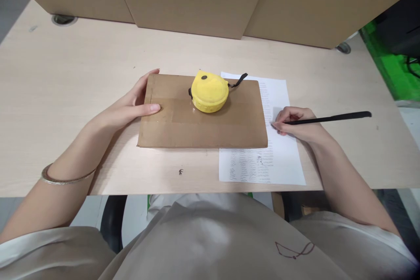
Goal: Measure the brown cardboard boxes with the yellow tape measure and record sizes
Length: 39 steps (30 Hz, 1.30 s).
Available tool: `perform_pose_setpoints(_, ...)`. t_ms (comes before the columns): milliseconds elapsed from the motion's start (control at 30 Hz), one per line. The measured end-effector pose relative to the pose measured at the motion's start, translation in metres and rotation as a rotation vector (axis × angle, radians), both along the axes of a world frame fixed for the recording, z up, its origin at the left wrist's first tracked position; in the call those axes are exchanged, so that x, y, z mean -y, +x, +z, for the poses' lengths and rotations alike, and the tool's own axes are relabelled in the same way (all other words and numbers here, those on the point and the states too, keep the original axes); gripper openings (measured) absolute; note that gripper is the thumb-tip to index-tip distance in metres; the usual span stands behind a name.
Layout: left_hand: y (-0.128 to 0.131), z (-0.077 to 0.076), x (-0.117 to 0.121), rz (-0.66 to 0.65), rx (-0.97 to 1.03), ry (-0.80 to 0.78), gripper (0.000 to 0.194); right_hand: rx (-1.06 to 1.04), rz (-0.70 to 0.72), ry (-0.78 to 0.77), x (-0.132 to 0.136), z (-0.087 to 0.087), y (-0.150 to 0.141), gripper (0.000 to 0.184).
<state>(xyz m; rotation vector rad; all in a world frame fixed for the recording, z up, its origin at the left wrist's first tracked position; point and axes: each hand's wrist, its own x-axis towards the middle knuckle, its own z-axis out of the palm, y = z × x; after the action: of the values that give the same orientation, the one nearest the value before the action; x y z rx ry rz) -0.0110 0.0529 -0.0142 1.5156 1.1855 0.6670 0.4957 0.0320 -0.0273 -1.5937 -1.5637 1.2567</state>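
My left hand grips the left end of a flat brown cardboard box, thumb on top and the other fingers at its far left side. On the box rests a yellow tape measure with a black wrist strap. Under the box's right part lies a white sheet of paper with printed lines and handwritten marks, partly covered. My right hand is closed around a long black pen, its tip at the paper just right of the box.
Large cardboard panels stand along the back of the pale wooden table. Two round cable holes, one at the left and one at the right, sit near them. The table's front edge runs close to my body.
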Motion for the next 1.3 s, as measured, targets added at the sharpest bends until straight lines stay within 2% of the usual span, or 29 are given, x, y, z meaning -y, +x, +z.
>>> perform_pose_setpoints(233,-0.003,-0.001,-0.001,-0.011,-0.036,0.006,0.140,-0.010,0.010,0.026,-0.002,-0.007,0.005,0.052)
perform_pose_setpoints(400,-0.002,0.000,0.000,0.004,-0.018,-0.012,0.139,-0.004,0.015,0.028,-0.002,-0.009,0.007,0.055)
perform_pose_setpoints(500,-0.001,0.000,0.000,0.004,-0.013,-0.010,0.141,0.003,0.019,0.015,-0.001,-0.008,0.008,0.053)
perform_pose_setpoints(700,-0.004,-0.001,0.000,-0.019,-0.005,0.014,0.130,0.027,0.023,0.008,-0.001,-0.011,0.011,0.044)
perform_pose_setpoints(933,-0.005,-0.005,-0.002,-0.003,-0.006,0.014,0.135,0.014,0.007,0.036,-0.001,-0.014,0.012,0.037)
perform_pose_setpoints(1133,-0.009,-0.013,-0.006,0.024,0.002,0.054,0.136,-0.041,0.019,0.104,-0.002,-0.016,0.011,0.039)
perform_pose_setpoints(1300,-0.008,-0.012,-0.005,0.044,0.032,0.034,0.136,-0.002,-0.022,0.085,-0.001,-0.015,0.009,0.038)
